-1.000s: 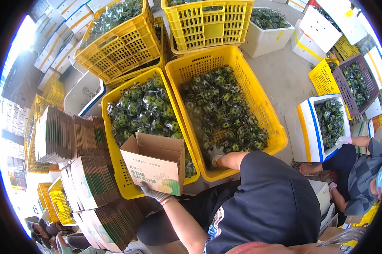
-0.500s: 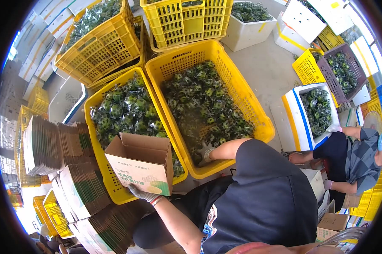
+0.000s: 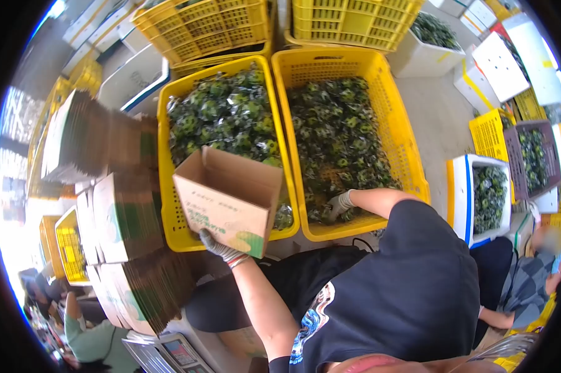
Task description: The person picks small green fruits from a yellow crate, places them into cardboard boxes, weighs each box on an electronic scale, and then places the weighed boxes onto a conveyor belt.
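Observation:
My left hand (image 3: pixel 221 247), in a grey glove, grips the lower edge of an open cardboard box (image 3: pixel 227 208) with green print. The box is tilted over the near end of the left yellow crate (image 3: pixel 170 211), which is full of green fruit (image 3: pixel 224 112) in clear wrappers. In the right yellow crate (image 3: pixel 410 168), my right hand (image 3: pixel 341 205), also gloved, reaches into the wrapped fruit (image 3: pixel 336 124) at the near end. Its fingertips are hidden among the fruit, so its grip cannot be told.
Flattened cartons (image 3: pixel 128 214) are stacked at the left. Yellow crates (image 3: pixel 206 28) stand behind. White foam boxes (image 3: pixel 479 199) and a co-worker (image 3: pixel 520 280) are at the right; another person (image 3: pixel 94 336) is at the lower left.
The view has turned, so crates and box appear shifted right. My left hand still holds the box. My right hand remains low in the right crate, more of its fingers among the fruit.

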Demonstrator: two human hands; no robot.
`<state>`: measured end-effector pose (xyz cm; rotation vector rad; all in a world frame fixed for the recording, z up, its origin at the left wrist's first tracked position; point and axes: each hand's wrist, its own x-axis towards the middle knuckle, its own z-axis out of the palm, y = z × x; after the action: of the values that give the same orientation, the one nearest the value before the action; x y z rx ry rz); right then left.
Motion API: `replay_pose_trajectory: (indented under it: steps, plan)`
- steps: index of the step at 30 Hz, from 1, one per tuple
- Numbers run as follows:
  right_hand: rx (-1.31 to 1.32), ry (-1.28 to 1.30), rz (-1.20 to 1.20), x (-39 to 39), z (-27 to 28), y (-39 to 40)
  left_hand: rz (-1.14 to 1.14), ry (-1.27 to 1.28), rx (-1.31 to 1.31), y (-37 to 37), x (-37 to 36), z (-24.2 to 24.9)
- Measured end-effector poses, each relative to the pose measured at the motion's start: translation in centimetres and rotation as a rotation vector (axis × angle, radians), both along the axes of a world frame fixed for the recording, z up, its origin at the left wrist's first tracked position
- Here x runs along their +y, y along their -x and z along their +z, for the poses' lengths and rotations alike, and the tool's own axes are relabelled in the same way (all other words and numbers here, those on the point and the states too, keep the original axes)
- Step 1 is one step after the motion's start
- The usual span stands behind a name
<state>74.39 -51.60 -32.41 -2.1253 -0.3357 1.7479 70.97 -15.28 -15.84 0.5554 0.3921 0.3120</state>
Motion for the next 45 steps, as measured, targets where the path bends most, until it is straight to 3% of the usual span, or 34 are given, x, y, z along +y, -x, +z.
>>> replay_pose_trajectory:
  steps: [1, 5, 7, 8, 10, 11, 12, 13, 14, 16, 17, 19, 21, 23, 25, 27, 30, 33, 37, 41, 42, 45]
  plan:
    - [-0.074, -0.018, 0.004, 0.3, 1.2, 0.1, 0.023, -0.071, 0.025, 0.0, -0.3, 0.6]
    - [0.389, -0.126, -0.746, -2.0, 8.0, -0.4, -0.054, 0.077, 0.009, 0.6, 0.8, -0.9]
    - [0.404, -0.519, -1.071, -3.1, 6.6, -1.9, -0.107, 0.068, 0.012, 0.6, 0.3, 0.1]
    - [0.268, -0.904, -1.145, -3.5, 7.5, -2.9, -0.119, 0.037, 0.015, 0.3, 1.0, -1.7]
    - [0.092, -1.540, -1.160, 1.4, 20.5, -3.6, -0.142, 0.012, -0.004, 0.0, -1.0, 1.6]
    - [0.069, -1.494, -1.337, 3.7, 23.9, -3.8, -0.179, 0.046, -0.004, -0.2, -1.2, 0.9]
    - [0.089, -1.409, -1.254, 4.0, 24.3, -4.2, -0.183, 0.046, 0.126, -0.2, -0.4, -2.1]
    - [0.216, -1.287, -1.052, 5.9, 27.8, -5.0, -0.219, 0.054, 0.013, 0.4, -1.6, -1.3]
    - [-0.094, -1.217, -0.786, 7.7, 28.8, -5.9, -0.265, 0.061, -0.104, -0.1, -1.2, -2.5]
    - [-0.475, -0.926, -0.488, 10.2, 33.5, -4.6, -0.110, -0.043, -0.058, 0.5, -1.1, -3.3]
    - [-0.573, -0.724, -0.446, 10.8, 36.7, -3.7, -0.042, -0.088, -0.043, 0.7, -0.8, -4.0]
    - [-0.432, -0.840, -0.549, 8.5, 37.2, -5.3, -0.053, 0.149, -0.119, 1.2, 0.9, -6.0]
    - [-0.689, -0.588, -0.495, 5.7, 33.3, -8.1, -0.054, 0.115, -0.068, 1.1, 2.4, -7.3]
    - [-0.730, -0.238, -0.424, 3.1, 26.1, -10.2, -0.042, 0.100, -0.064, 1.0, 2.2, -6.6]
    - [-0.590, 0.039, -0.182, -1.1, 13.3, -10.9, -0.038, 0.090, -0.063, 1.5, 1.2, -5.2]
    - [-0.367, 0.234, -0.030, -1.8, 6.3, -7.9, -0.038, 0.084, -0.054, 2.2, 0.3, -3.8]
    - [-0.557, 0.267, -0.172, 2.2, 3.3, -6.7, -0.041, 0.064, -0.025, 2.6, -0.2, -2.6]
    - [-0.400, 0.297, -0.398, 6.6, 1.1, -8.9, -0.043, 0.047, -0.010, 2.0, -1.0, -2.3]
    - [-0.391, 0.282, -0.531, 6.8, -0.2, -10.1, -0.056, 0.031, 0.013, 1.5, -1.2, -2.1]
    - [-0.142, 0.287, -0.318, 5.3, -1.4, -8.2, -0.056, 0.030, 0.012, 0.6, -1.2, -2.3]
    - [-0.171, 0.317, -0.203, 5.5, -4.0, -7.4, -0.062, 0.032, 0.009, 0.4, -1.3, -2.3]
    - [-0.206, 0.325, -0.290, 5.7, -2.1, -6.0, -0.072, 0.036, 0.004, 0.3, -1.4, -2.3]
